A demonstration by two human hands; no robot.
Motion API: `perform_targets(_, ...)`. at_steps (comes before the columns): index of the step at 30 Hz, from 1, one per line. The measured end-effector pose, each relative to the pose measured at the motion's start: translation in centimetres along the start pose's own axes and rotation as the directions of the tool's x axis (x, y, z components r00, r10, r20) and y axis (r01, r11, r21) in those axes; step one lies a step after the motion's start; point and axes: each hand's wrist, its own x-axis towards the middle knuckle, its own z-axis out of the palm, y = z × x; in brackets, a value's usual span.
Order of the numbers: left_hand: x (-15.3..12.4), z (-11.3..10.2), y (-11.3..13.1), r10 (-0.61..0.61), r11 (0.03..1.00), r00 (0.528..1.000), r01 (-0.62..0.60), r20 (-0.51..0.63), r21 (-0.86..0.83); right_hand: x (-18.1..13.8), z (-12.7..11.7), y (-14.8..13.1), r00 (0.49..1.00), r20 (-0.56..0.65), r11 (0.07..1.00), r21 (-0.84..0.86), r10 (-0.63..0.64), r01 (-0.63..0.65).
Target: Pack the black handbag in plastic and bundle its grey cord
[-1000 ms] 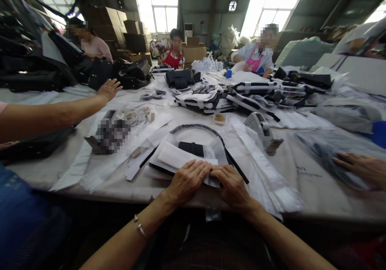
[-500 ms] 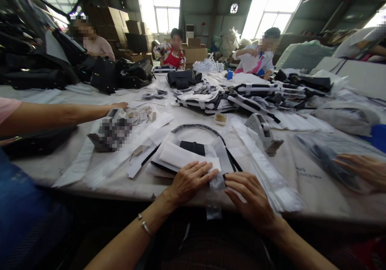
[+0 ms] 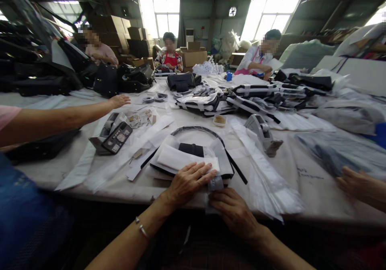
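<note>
Your left hand [image 3: 188, 181] lies flat, fingers spread, on the white paper wrapping [image 3: 181, 160] over the black bag [image 3: 193, 151] at the near edge of the desk [image 3: 301, 169]. Your right hand [image 3: 233, 211] sits just below that edge, its grip pinched on a clear tape strip [image 3: 214, 184] running up onto the wrapping. A tape dispenser [image 3: 263, 133] stands to the right, well apart.
</note>
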Motion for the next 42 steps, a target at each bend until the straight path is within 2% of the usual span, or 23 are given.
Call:
perform_targets(3,-0.1,0.3,-0.1,-0.001,1.0,1.0,0.001,-0.021,0.002,0.3,-0.2,-0.1,0.998,-0.057,0.993,0.114,0.031,-0.024)
perform_targets(9,0.0,0.6,-0.1,-0.032,1.0,0.996,0.031,-0.081,-0.005,-0.9,-0.6,-1.2,0.999,0.011,0.974,0.22,0.049,-0.05)
perform_targets(14,0.0,0.8,0.0,-0.049,0.999,0.995,0.049,-0.089,-0.002,-2.1,-0.8,-2.6,0.996,0.044,0.97,0.225,0.082,-0.09)
perform_targets(16,0.0,0.9,0.1,-0.043,0.999,0.995,0.043,-0.095,0.006,-1.5,-1.4,-3.1,0.988,0.121,0.961,0.248,0.092,-0.119)
perform_targets(19,-0.1,0.9,0.1,-0.028,0.999,0.995,0.03,-0.1,0.017,1.2,-3.4,-3.2,0.969,0.219,0.925,0.333,0.111,-0.181)
perform_targets(20,-0.1,0.9,0.2,-0.027,0.999,0.995,0.029,-0.097,0.019,2.4,-4.2,-2.9,0.971,0.195,0.917,0.345,0.141,-0.202)
perform_targets(22,-0.1,0.8,0.3,-0.029,0.999,0.994,0.031,-0.107,0.02,4.8,-5.5,-1.8,0.974,0.064,0.923,0.312,0.218,-0.227)
perform_targets(24,0.0,0.9,0.4,-0.029,0.999,0.989,0.033,-0.143,0.019,6.5,-5.9,-0.2,0.973,-0.028,0.946,0.242,0.231,-0.217)
perform_targets(26,0.1,1.0,0.5,-0.042,0.999,0.981,0.044,-0.188,0.005,7.3,-5.3,1.6,0.976,-0.015,0.96,0.185,0.218,-0.211)
perform_targets(29,0.1,1.4,0.8,-0.1,0.995,0.965,0.091,-0.244,-0.046,6.7,-3.4,3.6,0.969,0.039,0.956,0.156,0.245,-0.248)
perform_targets(32,0.2,1.7,1.1,-0.136,0.989,0.957,0.118,-0.256,-0.085,5.5,-2.1,4.2,0.975,0.002,0.966,0.139,0.221,-0.219)
perform_targets(35,0.4,1.4,1.3,-0.169,0.982,0.959,0.144,-0.227,-0.124,4.9,-1.8,4.0,0.987,-0.029,0.982,0.113,0.157,-0.153)
perform_targets(39,0.7,0.4,1.3,-0.205,0.962,0.971,0.176,-0.126,-0.207,4.6,-1.6,3.6,0.996,-0.061,0.997,0.041,0.064,-0.062)
perform_targets(42,0.7,0.1,1.3,-0.213,0.956,0.973,0.189,-0.09,-0.225,4.5,-1.0,3.5,0.993,-0.117,0.999,-0.002,0.032,-0.033)
